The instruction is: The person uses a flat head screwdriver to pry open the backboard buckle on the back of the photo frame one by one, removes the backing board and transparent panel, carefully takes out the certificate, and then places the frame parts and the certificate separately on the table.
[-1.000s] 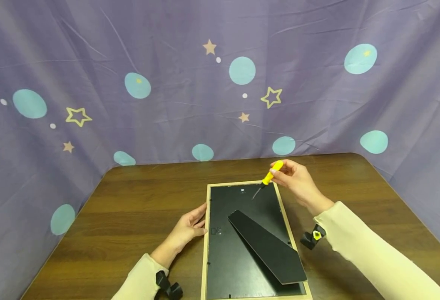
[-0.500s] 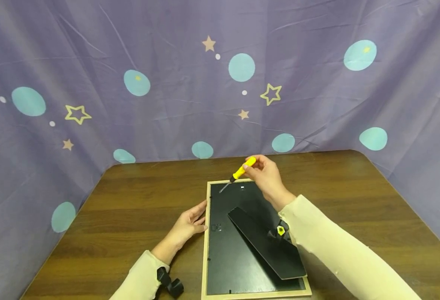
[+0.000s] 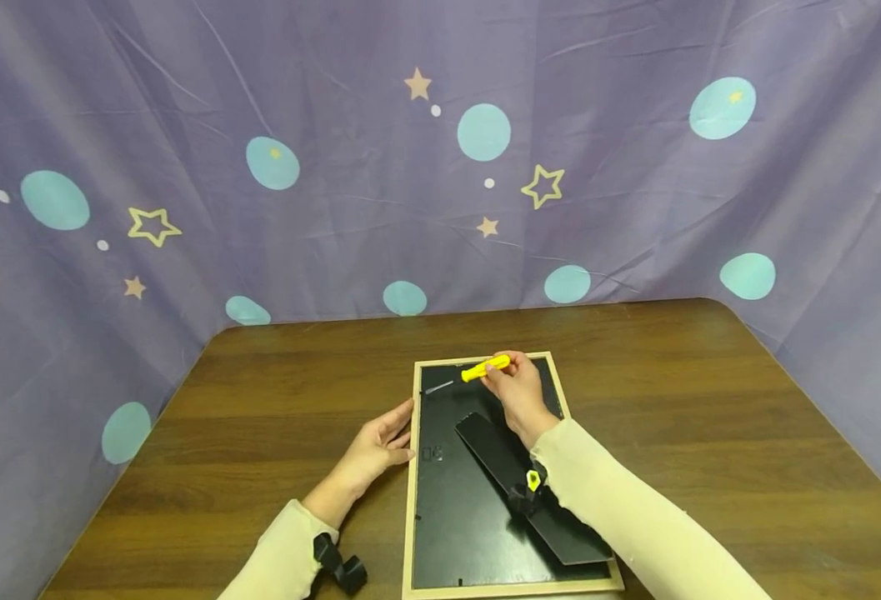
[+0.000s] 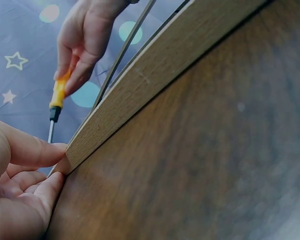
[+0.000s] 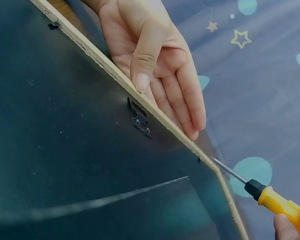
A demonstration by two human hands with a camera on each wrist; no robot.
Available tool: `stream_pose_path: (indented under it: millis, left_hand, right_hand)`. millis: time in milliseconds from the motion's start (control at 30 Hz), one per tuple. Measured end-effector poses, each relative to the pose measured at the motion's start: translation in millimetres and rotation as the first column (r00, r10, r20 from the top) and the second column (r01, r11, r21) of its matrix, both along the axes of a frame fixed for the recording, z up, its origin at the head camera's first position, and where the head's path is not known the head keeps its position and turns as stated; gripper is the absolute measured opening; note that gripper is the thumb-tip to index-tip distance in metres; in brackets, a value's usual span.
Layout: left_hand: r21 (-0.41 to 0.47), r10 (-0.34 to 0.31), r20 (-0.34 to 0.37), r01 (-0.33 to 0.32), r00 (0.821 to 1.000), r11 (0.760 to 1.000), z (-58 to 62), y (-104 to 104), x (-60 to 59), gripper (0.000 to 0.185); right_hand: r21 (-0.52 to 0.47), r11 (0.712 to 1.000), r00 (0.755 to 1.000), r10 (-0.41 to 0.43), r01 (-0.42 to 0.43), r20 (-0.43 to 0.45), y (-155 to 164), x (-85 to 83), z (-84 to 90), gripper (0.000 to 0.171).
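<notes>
Screwdriver (image 3: 478, 369), yellow handle, is pinched at the handle end by the right hand (image 3: 513, 392). It is held nearly level over the far end of the picture frame (image 3: 410, 500), with the metal tip aimed left at the frame's far-left corner. In the right wrist view the tip (image 5: 230, 171) sits just past the frame's left edge; contact with a retaining tab cannot be confirmed.

The frame lies face down near the middle of the desk (image 3: 260, 433), black backing board (image 3: 448, 517) up. The fold-out stand (image 3: 530, 492) is raised at an angle and crossed by the right sleeve. A small sawtooth hanger (image 5: 139, 119) is fixed on the backing near the left edge.

Left hand (image 3: 376, 454) is spread, fingers straight along the outside of the left rail and thumb on top of it, bracing the frame.

Judgement on the step: the tip should be slid flat under the tab at the corner, not jabbed down into the backing. Leverage should be light, and the left-hand brace kept so the frame is not skated across the desk.

Purple curtain (image 3: 440, 167) with stars and dots hangs at the far side.
</notes>
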State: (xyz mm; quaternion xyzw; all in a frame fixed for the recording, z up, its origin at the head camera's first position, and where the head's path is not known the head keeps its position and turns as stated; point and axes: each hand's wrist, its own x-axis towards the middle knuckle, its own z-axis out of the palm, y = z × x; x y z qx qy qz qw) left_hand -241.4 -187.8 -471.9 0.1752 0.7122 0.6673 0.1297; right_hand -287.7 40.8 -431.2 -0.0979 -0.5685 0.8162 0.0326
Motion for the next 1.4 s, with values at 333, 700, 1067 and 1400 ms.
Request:
stream_pose_path:
  millis: [333,700,1067,1400]
  left_hand:
    - [-0.002,0.01,0.012,-0.01,1.0,1.0,-1.2,1,1.6,0.077]
    - [0.0,0.007,0.014,-0.007,1.0,1.0,-3.2,2,2.6,0.077]
    - [-0.009,0.003,0.006,-0.003,1.0,1.0,-2.4,1,1.6,0.076]
    - [-0.014,0.002,0.002,-0.002,1.0,1.0,-1.5,-1,0.3,0.075]
  right_hand:
    - [0.053,0.998,0.999,0.033,-0.034,0.014,5,-2.9,-14.5,0.027]
    - [0.472,0.845,0.953,0.302,-0.251,-0.035,28,-14.7,-14.8,0.026]
    - [0.69,0.686,0.914,0.396,-0.233,-0.085,36,-19.5,-1.6,0.023]
    - [0.645,0.704,0.904,0.425,-0.295,-0.05,47,-25.5,-8.4,0.024]
